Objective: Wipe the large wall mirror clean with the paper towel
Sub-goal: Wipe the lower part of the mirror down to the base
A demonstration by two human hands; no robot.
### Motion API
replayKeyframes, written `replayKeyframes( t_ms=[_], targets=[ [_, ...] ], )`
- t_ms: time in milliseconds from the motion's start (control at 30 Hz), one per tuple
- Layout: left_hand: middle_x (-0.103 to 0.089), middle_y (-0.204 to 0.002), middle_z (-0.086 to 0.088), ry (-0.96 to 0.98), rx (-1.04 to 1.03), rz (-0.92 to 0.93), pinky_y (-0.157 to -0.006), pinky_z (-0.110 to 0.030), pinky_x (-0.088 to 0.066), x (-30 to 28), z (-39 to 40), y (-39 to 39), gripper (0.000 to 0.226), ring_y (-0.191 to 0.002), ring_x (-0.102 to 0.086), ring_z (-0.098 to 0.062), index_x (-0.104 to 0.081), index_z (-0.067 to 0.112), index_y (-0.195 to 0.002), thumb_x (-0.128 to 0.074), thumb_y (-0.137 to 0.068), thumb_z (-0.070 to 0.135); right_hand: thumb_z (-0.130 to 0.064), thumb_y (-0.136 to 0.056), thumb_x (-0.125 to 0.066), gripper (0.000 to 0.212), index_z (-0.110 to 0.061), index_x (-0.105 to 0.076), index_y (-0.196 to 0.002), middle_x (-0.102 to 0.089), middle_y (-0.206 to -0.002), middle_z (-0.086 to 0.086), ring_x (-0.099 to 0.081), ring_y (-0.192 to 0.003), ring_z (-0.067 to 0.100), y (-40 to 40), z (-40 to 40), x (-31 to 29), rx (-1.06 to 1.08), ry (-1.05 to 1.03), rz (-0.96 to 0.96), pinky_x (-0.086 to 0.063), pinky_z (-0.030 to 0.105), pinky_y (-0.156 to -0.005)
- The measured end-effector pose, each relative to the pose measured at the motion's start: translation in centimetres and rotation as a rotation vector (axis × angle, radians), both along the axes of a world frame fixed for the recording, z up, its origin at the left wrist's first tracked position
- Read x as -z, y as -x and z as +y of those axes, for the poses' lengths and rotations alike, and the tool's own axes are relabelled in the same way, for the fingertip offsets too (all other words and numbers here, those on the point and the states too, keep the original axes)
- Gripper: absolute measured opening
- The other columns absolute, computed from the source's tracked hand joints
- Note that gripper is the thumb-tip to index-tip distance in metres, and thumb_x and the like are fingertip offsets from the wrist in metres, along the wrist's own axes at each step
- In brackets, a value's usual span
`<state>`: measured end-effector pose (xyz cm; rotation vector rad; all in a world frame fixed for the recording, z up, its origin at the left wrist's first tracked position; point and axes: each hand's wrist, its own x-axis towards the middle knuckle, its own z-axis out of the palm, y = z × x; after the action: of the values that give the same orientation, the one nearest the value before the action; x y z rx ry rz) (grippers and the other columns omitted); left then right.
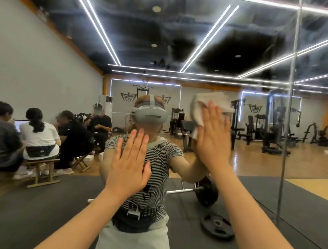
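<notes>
The large wall mirror [185, 47] fills the whole view and reflects a gym and me. My right hand [214, 137] lies flat with straight fingers against the glass, pressing a crumpled white paper towel [212, 103] onto it at about head height; the towel sticks out above and to the left of the fingers. My left hand [130, 161] is spread flat on the mirror lower and to the left, with nothing in it. Smeary haze shows on the upper part of the glass.
A vertical seam between mirror panels [288, 114] runs down the right side. Everything else is reflection: several seated people [40, 134] at the left, a barbell and weight plate [217, 225] on black mats behind me, gym machines [272, 129] at the right.
</notes>
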<state>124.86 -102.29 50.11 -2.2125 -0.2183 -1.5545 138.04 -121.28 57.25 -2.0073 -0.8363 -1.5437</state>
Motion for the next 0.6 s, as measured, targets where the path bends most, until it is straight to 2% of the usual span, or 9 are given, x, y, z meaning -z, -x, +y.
replayKeyframes(
  t_ms=[67, 167, 267, 333, 467, 600],
  targets=[
    [-0.023, -0.157, -0.017, -0.001, 0.004, -0.006, -0.118, -0.048, -0.008, 0.0, 0.0, -0.1, 0.070, -0.147, -0.016, -0.029, -0.025, 0.002, -0.148, -0.035, -0.088, 0.035, -0.037, -0.098, -0.012, 0.057, -0.019, -0.006, -0.152, -0.005, -0.161, 0.001, 0.000, -0.146, 0.016, -1.0, -2.4, 0.0, 0.012, -0.083, 0.090, 0.001, 0.042, -0.120],
    [-0.023, -0.157, -0.017, -0.013, -0.004, -0.012, -0.119, -0.047, -0.007, 0.2, 0.1, -0.2, 0.070, -0.148, -0.011, -0.026, -0.024, 0.002, -0.149, -0.034, -0.088, 0.035, -0.034, -0.096, -0.014, 0.062, -0.010, -0.021, -0.153, -0.017, -0.161, 0.010, -0.009, -0.149, 0.025, -0.8, -2.3, -0.2, -0.013, -0.176, 0.100, -0.002, 0.044, -0.119],
    [-0.021, -0.157, -0.016, -0.018, 0.005, -0.023, -0.118, -0.046, -0.006, 0.2, 0.0, -0.2, 0.071, -0.147, -0.014, -0.028, -0.020, 0.003, -0.149, -0.035, -0.087, 0.035, -0.031, -0.094, -0.016, 0.063, -0.007, -0.027, -0.151, -0.021, -0.159, 0.013, -0.014, -0.148, 0.030, 0.1, -0.5, -0.7, 0.018, -0.246, 0.116, -0.002, 0.043, -0.119],
    [-0.018, -0.157, -0.014, -0.019, 0.014, -0.037, -0.118, -0.046, -0.007, 0.2, 0.0, -0.2, 0.073, -0.147, -0.012, -0.026, -0.016, 0.004, -0.150, -0.035, -0.086, 0.035, -0.030, -0.094, -0.020, 0.062, -0.008, -0.028, -0.151, -0.021, -0.159, 0.014, -0.014, -0.147, 0.029, 0.9, 1.1, -0.8, 0.016, -0.211, 0.087, -0.003, 0.042, -0.118],
    [-0.012, -0.159, -0.012, 0.002, 0.033, -0.032, -0.118, -0.046, -0.007, 0.2, 0.1, -0.2, 0.073, -0.150, 0.003, -0.022, -0.013, 0.006, -0.151, -0.035, -0.088, 0.035, -0.027, -0.093, -0.031, 0.058, -0.014, -0.027, -0.149, -0.030, -0.156, 0.012, -0.018, -0.143, 0.027, 3.9, 6.1, 0.2, 0.002, -0.034, -0.112, -0.007, 0.044, -0.116],
    [-0.009, -0.160, -0.009, 0.013, 0.040, 0.004, -0.119, -0.045, -0.006, 0.2, 0.2, 0.0, 0.074, -0.150, -0.001, -0.022, -0.013, 0.007, -0.152, -0.036, -0.088, 0.037, -0.026, -0.092, -0.034, 0.062, -0.018, -0.019, -0.152, -0.029, -0.156, 0.011, -0.016, -0.144, 0.026, 4.5, 7.0, 0.7, -0.052, -0.028, -0.148, -0.004, 0.044, -0.117]
  ],
)
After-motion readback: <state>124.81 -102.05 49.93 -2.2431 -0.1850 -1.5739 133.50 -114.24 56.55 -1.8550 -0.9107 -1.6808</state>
